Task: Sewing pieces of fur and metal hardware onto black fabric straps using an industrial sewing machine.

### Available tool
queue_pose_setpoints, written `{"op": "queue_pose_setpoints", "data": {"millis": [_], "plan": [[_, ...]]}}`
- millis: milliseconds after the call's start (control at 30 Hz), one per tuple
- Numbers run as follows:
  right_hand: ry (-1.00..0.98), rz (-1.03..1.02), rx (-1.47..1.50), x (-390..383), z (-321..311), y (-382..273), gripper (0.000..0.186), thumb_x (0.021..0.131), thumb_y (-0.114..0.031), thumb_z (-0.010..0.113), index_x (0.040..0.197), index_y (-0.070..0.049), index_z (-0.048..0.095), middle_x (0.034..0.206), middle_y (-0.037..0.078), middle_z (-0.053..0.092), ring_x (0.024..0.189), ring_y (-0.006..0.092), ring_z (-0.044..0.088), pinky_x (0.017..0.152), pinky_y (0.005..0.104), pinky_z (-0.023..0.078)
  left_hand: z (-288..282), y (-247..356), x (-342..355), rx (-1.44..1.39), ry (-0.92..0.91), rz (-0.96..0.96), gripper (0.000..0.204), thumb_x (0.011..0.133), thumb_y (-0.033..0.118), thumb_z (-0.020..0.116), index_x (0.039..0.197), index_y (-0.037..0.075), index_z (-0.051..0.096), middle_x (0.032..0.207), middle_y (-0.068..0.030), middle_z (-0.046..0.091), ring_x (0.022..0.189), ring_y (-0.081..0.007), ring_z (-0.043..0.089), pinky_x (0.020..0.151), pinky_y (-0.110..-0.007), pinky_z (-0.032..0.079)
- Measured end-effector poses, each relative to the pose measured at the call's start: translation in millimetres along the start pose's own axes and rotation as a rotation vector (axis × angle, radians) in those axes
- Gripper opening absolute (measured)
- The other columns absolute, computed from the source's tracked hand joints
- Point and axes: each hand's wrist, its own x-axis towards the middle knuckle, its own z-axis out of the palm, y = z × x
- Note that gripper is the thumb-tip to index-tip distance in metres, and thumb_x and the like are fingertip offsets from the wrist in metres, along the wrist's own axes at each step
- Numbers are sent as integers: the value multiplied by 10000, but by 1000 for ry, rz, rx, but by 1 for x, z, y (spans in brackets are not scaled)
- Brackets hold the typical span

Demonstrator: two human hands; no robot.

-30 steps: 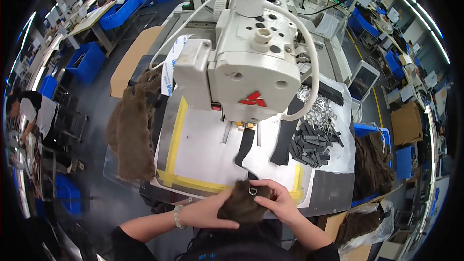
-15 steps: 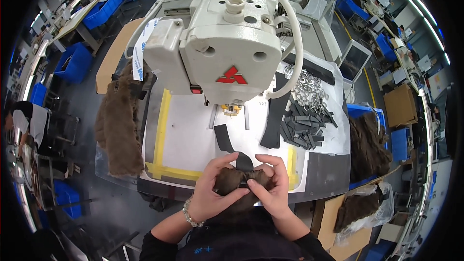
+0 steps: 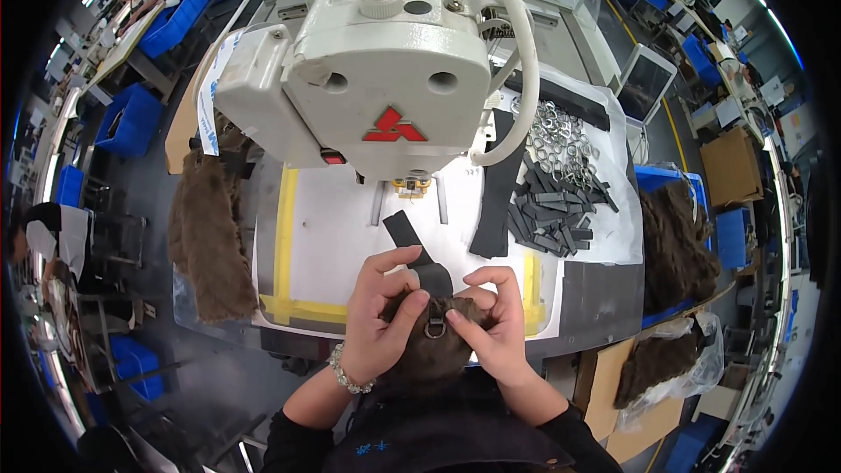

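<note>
My left hand (image 3: 381, 324) and my right hand (image 3: 491, 324) both grip a brown fur piece (image 3: 429, 355) at the near edge of the white sewing board (image 3: 328, 228), fingers curled on its top edge. A small metal D-ring (image 3: 434, 329) hangs from a short dark tab on the fur, beside my right thumb. A black strap (image 3: 407, 232) bends down from the board to the fur, where my left fingers press on it. Above stands the white sewing machine head (image 3: 385, 88); its needle area (image 3: 408, 189) is beyond the strap's free end.
Loose metal rings (image 3: 556, 144) and black short strips (image 3: 552, 219) lie on white sheeting at the right, by a long black band (image 3: 495, 201). More fur pieces (image 3: 206, 245) hang at left. A blue bin (image 3: 657, 177) holds fur. People (image 3: 53, 245) work at left.
My fingers have closed round the fur's top edge and the strap. The strap has come away from the needle area and curves toward me. The D-ring now hangs downward below the tab.
</note>
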Motion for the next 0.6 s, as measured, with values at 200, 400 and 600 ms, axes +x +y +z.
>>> {"op": "queue_pose_setpoints", "data": {"millis": [200,400,600], "plan": [[-25,133,180,0,-5,5,529,857,29,655,1256,-70,321,969,92,649,861,114,621,758,230,484,-2,-4,1,217,27,58,471,881,-38,600,1306,-11,398,893,-13,549,704,-41,503,651,-184,425],[-13,124,-399,-32,-24,3,231,745,-65,802,879,-25,618,765,-19,608,702,34,494,619,207,399,8,3,14,-147,-54,-114,577,806,-65,671,1301,10,384,867,-12,581,736,-55,542,685,-187,456],[14,165,-105,-96,-77,-6,364,802,-44,746,1124,-15,579,1041,19,618,968,83,553,846,239,430,45,5,39,-236,-244,-239,625,784,-95,661,1320,22,360,918,-27,625,864,-102,587,831,-274,473]]}}
